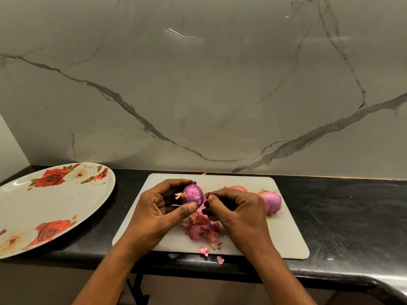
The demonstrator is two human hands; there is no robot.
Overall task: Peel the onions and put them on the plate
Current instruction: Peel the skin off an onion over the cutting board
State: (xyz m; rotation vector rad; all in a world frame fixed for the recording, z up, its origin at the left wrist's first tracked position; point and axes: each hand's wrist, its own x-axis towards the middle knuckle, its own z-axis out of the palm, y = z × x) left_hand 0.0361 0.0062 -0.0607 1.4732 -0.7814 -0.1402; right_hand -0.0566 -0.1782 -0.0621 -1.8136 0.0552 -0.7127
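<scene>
Far to the left of the fingers lies the plate point(26, 208), with rose pattern, and no onion is on it yet. The left hand point(154, 213) is curled around the peeled onion point(192, 194): the thumb presses it from below and the other fingers close over its top, so it is held above the cutting board point(286, 236). Just right of it, the right hand point(237, 213) has its fingertips pinched together at the onion's side, probably on a last strip of skin; what exactly it grips I cannot tell. Under both hands is a pile of peels point(203, 230). To do this step well, I think the left hand must turn the onion slowly while the right one pulls the skin downward toward the root. Right of the fingers, two more onions point(271, 202) wait on the board.
</scene>
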